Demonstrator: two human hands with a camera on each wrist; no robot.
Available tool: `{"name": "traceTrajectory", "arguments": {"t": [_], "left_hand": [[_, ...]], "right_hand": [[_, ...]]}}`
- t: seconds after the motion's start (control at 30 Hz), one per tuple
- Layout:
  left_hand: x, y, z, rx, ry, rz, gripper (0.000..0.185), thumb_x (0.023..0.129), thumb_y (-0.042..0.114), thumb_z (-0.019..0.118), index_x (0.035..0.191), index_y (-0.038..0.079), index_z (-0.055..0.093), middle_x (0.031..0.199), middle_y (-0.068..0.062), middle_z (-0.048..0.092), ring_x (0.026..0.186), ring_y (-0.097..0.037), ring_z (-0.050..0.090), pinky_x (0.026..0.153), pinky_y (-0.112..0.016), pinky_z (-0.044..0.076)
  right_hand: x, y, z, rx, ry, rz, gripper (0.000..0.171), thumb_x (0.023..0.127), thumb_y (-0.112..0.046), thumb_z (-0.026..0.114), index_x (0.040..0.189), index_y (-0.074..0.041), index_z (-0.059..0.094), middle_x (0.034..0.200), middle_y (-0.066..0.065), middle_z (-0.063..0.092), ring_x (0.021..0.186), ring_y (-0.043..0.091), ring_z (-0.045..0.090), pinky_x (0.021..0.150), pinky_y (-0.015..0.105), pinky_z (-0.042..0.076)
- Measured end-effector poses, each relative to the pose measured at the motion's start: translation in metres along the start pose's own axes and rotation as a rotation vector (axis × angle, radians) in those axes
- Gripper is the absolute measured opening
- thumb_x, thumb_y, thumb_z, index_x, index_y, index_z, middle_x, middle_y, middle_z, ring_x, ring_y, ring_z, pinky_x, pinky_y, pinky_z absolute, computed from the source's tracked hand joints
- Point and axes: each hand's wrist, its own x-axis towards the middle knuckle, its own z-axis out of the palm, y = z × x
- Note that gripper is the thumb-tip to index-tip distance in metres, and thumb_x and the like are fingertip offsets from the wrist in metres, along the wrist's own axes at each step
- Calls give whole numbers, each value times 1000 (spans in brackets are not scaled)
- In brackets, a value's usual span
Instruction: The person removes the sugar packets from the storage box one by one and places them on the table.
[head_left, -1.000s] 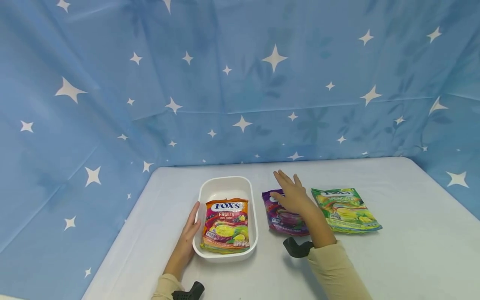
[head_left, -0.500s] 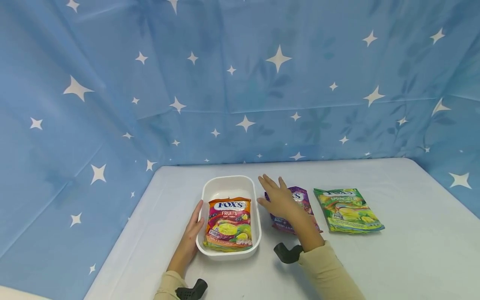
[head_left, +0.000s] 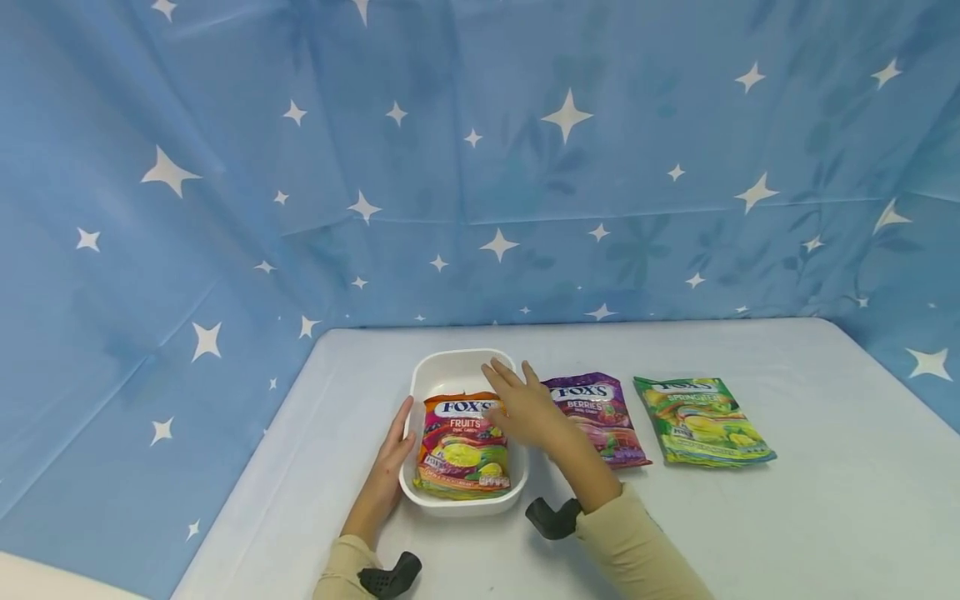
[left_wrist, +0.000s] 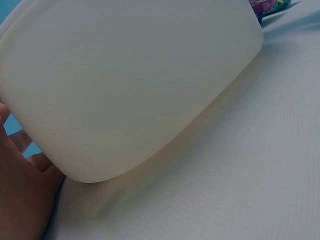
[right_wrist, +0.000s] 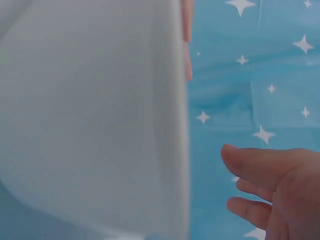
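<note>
Over the white tub [head_left: 423, 379], right hand [head_left: 525, 410] hovers flat, fingers spread, above the Fox's Fruits bag [head_left: 461, 446]; left hand [head_left: 392, 468] rests flat against the tub's side.

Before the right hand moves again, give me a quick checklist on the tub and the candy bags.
1. White tub steadied by left hand on its side wall: ok.
2. Fruits bag lies inside the tub: ok.
3. Right hand open, holding nothing: ok.
4. Right hand touching the fruits bag: cannot tell.
5. Berries bag flat on the table, uncovered: ok.
6. Green bag apart from the berries bag: ok.
</note>
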Motion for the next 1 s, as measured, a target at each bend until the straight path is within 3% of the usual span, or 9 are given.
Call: {"name": "traceTrajectory", "arguments": {"t": [0.2, 0.4, 0.5, 0.7, 0.87, 1.0], "left_hand": [[1, 0, 0, -17, -3, 1, 53, 97, 29, 35, 146, 34, 14, 155, 5, 1, 142, -24, -7, 111, -57, -2], [1, 1, -1, -15, -7, 7, 53, 98, 25, 33, 147, 32, 14, 155, 2, 1, 142, -27, -5, 110, -58, -1], [1, 1, -1, -3, -8, 0, 52, 98, 27, 33, 146, 33, 14, 155, 4, 2, 142, -26, -5, 110, -59, 0], [0, 2, 0, 3, -4, -10, 51, 98, 27, 33, 145, 37, 15, 155, 6, 3, 142, -24, -5, 110, -58, -1], [0, 3, -1, -15, -17, 13, 53, 98, 25, 33, 147, 32, 14, 155, 2, 2, 142, -27, -6, 111, -58, -2], [0, 3, -1, -11, -10, 15, 52, 98, 25, 33, 147, 31, 14, 155, 2, 2, 142, -27, -5, 110, -58, -2]], "right_hand": [[-1, -11, 11, 25, -14, -66, 63, 90, -28, 57, 144, -13, 28, 151, 9, 22, 135, 47, 15, 102, 66, 22], [-1, -18, 19, 90, -34, -73, 63, 90, -27, 56, 144, -8, 27, 150, 14, 22, 137, 39, 18, 106, 55, 26], [-1, -20, 22, 96, -40, -61, 65, 90, -27, 57, 143, -4, 28, 150, 17, 23, 137, 38, 20, 108, 53, 26], [-1, -22, 29, 118, -51, -35, 68, 89, -27, 58, 143, -1, 25, 149, 22, 21, 133, 47, 21, 104, 59, 26], [-1, -23, 36, 119, -51, -18, 71, 89, -28, 58, 142, 2, 24, 148, 25, 19, 133, 48, 19, 103, 60, 27], [-1, -26, 41, 153, -36, 71, 75, 88, -28, 59, 141, 8, 20, 147, 28, 17, 134, 46, 20, 104, 59, 26]]}}
